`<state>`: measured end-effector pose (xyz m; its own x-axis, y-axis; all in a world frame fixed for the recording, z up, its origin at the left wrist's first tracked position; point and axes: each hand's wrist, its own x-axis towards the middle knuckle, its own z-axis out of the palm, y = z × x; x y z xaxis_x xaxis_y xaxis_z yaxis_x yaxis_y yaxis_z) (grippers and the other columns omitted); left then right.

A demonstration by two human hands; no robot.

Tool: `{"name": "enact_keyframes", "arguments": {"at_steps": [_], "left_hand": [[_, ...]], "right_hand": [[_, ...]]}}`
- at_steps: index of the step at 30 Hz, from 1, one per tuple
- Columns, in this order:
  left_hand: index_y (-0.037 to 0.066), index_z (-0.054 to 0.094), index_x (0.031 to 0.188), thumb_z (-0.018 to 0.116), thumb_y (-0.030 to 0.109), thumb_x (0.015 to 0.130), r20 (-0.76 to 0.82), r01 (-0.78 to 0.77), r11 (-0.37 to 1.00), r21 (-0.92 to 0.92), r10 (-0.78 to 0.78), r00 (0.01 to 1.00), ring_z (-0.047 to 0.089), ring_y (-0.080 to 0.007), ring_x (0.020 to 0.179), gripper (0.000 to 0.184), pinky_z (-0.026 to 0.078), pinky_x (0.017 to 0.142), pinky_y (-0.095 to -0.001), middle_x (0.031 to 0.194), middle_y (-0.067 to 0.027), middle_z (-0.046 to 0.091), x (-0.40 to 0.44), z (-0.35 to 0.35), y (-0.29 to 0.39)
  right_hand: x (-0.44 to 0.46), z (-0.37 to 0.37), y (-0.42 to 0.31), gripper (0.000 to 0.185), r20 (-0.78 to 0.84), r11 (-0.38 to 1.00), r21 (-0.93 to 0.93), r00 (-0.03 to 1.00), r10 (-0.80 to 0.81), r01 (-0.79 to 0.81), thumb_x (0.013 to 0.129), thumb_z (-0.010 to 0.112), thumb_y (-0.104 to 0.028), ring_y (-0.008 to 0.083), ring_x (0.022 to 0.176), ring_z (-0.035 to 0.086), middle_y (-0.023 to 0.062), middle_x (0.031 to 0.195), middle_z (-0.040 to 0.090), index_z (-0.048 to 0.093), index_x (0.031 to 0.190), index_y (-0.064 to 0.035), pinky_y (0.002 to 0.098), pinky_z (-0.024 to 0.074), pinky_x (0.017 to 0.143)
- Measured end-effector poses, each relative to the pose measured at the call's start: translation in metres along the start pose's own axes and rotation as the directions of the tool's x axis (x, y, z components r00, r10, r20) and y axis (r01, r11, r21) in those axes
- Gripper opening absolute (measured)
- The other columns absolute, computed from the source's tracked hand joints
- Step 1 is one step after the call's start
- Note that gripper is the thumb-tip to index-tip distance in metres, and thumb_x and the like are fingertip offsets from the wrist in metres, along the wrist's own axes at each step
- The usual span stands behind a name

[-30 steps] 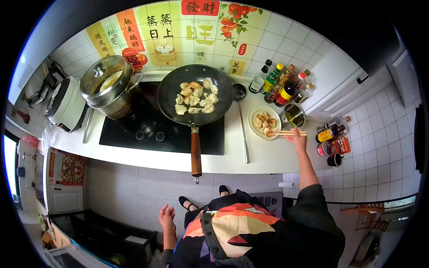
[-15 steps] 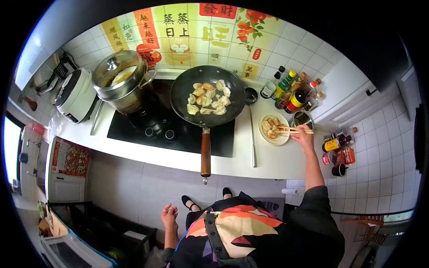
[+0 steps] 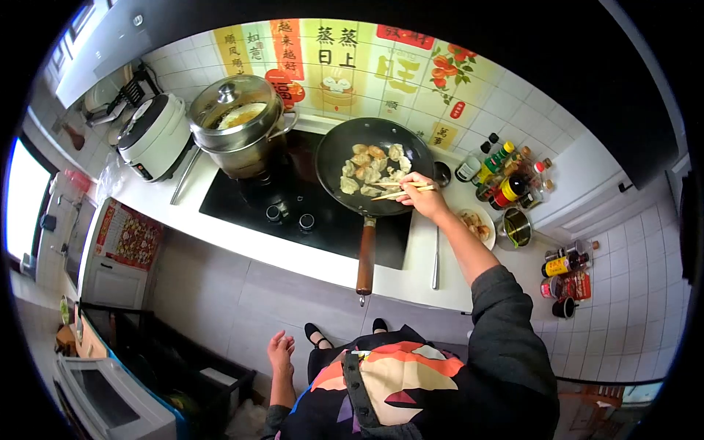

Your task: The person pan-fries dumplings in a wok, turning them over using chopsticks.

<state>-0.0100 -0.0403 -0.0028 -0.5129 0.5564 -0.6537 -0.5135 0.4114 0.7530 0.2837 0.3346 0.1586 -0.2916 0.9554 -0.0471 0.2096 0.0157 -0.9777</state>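
One wok [image 3: 328,165]: resting on the stove [image 3: 242,198].
White plate [image 3: 490,230]: sitting to its right, carrying browned pieces [image 3: 478,226].
Right hand [image 3: 424,196]: gripping chopsticks [image 3: 389,196] — swinging from plate to wok, so the work is shifting there.
Left hand [image 3: 280,350]: hanging low, loosely curling, holding nothing I'm noticing.
Chopsticks: spreading at the tips.
Dumplings [image 3: 372,174]: lying clustered in the wok, just by those tips.

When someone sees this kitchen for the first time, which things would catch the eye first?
Probably the dark pan of dumplings on the black hob comes first, with the right hand holding chopsticks over it. Next are the bright red and yellow decorations on the wall behind. Left of the pan, the steel pot with its see-through lid also stands out.
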Motion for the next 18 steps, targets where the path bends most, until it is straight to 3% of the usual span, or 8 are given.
{"name": "enact_keyframes", "arguments": {"at_steps": [2, 4, 6, 12, 18], "left_hand": [[0.006, 0.049, 0.099, 0.044, 0.007, 0.077, -0.033, 0.007, 1.000, -0.019, -0.008, 0.999, 0.053, -0.0115, 0.069, 0.022, 0.041, 0.056, -0.0213, 0.078, -0.0060, 0.056, -0.001, -0.010, -0.004], [0.006, 0.049, 0.099, 0.044, 0.006, 0.077, -0.055, 0.015, 0.999, -0.036, -0.017, 0.998, 0.053, -0.0114, 0.068, 0.022, 0.041, 0.056, -0.0212, 0.077, -0.0058, 0.056, -0.003, -0.019, -0.009], [0.007, 0.049, 0.099, 0.044, 0.006, 0.077, -0.076, 0.026, 0.998, -0.053, -0.029, 0.997, 0.053, -0.0113, 0.068, 0.022, 0.041, 0.056, -0.0211, 0.077, -0.0056, 0.056, -0.004, -0.026, -0.016], [0.007, 0.049, 0.098, 0.044, 0.004, 0.077, -0.111, 0.055, 0.997, -0.061, -0.061, 0.992, 0.053, -0.0109, 0.067, 0.022, 0.041, 0.055, -0.0205, 0.077, -0.0054, 0.056, -0.006, -0.029, -0.016], [0.007, 0.049, 0.097, 0.044, 0.005, 0.077, -0.071, 0.024, 0.997, -0.076, -0.029, 0.997, 0.053, -0.0108, 0.068, 0.021, 0.041, 0.056, -0.0205, 0.077, -0.0048, 0.057, 0.002, -0.023, -0.010]], "right_hand": [[0.015, 0.010, 0.009, 0.015, -0.027, 1.000, 0.001, 1.000, -0.014, 0.014, 0.079, 0.046, -0.014, 0.0160, 0.061, 0.059, 0.0086, 0.077, 0.057, 0.052, 0.084, -0.0015, 0.0218, 0.0481, 0.051], [0.027, 0.008, 0.013, 0.018, -0.110, 0.972, 0.200, 0.983, 0.146, -0.122, 0.079, 0.044, -0.015, 0.0183, 0.062, 0.060, 0.0098, 0.078, 0.057, 0.051, 0.085, 0.0015, 0.0227, 0.0484, 0.051], [0.033, 0.000, 0.014, 0.017, -0.147, 0.921, 0.307, 0.944, 0.295, -0.240, 0.078, 0.043, -0.016, 0.0237, 0.068, 0.060, 0.0168, 0.079, 0.057, 0.047, 0.083, -0.0007, 0.0258, 0.0484, 0.059], [0.035, -0.019, 0.018, 0.015, -0.156, 0.884, 0.389, 0.927, 0.341, -0.260, 0.078, 0.041, -0.015, 0.0242, 0.070, 0.059, 0.0184, 0.079, 0.056, 0.046, 0.084, -0.0020, 0.0283, 0.0484, 0.061], [0.017, -0.029, 0.009, 0.013, -0.234, 0.913, 0.351, 0.925, 0.300, -0.207, 0.080, 0.040, -0.014, 0.0218, 0.068, 0.059, 0.0130, 0.078, 0.055, 0.045, 0.085, -0.0037, 0.0280, 0.0483, 0.059]]}}
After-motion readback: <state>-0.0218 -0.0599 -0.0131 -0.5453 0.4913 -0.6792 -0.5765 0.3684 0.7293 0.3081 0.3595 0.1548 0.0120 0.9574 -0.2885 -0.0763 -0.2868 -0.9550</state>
